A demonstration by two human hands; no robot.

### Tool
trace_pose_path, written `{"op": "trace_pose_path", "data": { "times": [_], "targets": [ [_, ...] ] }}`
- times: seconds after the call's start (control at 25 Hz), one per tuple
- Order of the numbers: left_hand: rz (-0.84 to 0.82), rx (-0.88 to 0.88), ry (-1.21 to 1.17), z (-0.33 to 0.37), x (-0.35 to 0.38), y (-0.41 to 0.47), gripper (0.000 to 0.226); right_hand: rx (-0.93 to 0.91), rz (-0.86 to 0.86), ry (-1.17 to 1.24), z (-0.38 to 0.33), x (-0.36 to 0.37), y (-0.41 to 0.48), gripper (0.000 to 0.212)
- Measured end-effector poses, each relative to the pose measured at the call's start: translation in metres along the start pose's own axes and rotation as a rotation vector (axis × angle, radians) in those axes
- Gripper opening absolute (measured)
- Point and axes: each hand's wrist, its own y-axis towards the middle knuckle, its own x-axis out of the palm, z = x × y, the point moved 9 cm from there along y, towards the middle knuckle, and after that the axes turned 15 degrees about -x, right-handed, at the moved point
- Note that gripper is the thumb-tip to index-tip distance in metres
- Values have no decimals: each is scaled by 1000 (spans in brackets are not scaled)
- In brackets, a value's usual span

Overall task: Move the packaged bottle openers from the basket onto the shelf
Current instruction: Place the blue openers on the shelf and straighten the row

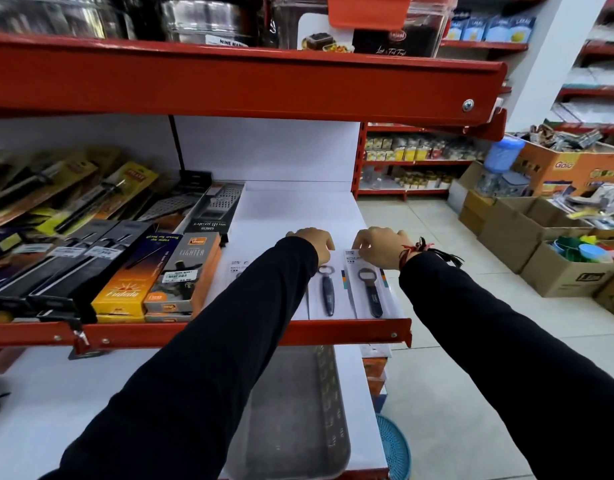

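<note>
Our right hand (378,245) pinches the top edge of the rightmost packaged bottle opener (369,291), lying flat on the shelf (298,209). Our left hand (316,242) rests curled on the neighbouring pack (324,292); its grip is unclear. We should square both 2 packs level, edges parallel.

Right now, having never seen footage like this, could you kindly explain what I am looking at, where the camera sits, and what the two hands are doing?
There is no machine here: a person in black sleeves wears a wide-angle camera on the head, looking forward and down. You see a shop's red shelf. The left hand and right hand rest on the tops of packaged bottle openers lying flat in a row on the white shelf surface. The right hand's fingers pinch the top of the rightmost pack; the left hand's grip is hidden. Boxed lighters and graters lie to the left. A blue basket peeks in below.
</note>
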Motion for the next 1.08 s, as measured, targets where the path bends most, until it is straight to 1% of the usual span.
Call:
{"op": "trace_pose_path", "data": {
  "times": [0.08,0.2,0.4,0.48,0.56,0.68,0.84,0.92,0.96,1.08],
  "targets": [
    [16,-1,43,-3,5,1,41,-11,16,-46,-5,-3,-3,28],
    [7,20,24,-7,8,-3,38,-19,15,-94,-12,-6,-10,27],
    [91,74,-13,-28,-18,-23,37,-46,63,-45,-25,-23,-16,25],
    [97,26,36,-51,-30,-29,39,-100,64,20,-42,-27,-15,23],
    [53,-69,165,-82,-35,-33,44,-165,30,85,-64,-24,-12,23],
    [-70,-121,357,-117,-31,-44,61,-240,-83,125,-94,-10,-8,40],
    [-218,-109,420,-139,-16,-58,85,-271,-255,62,-125,10,-8,70],
    [-222,-93,466,-142,-9,-62,99,-258,-327,30,-131,21,-11,80],
    [-211,-85,475,-142,-8,-63,101,-253,-354,22,-132,26,-12,83],
    [-211,-77,419,-143,-7,-64,98,-249,-381,34,-135,32,-15,88]
  ]
}}
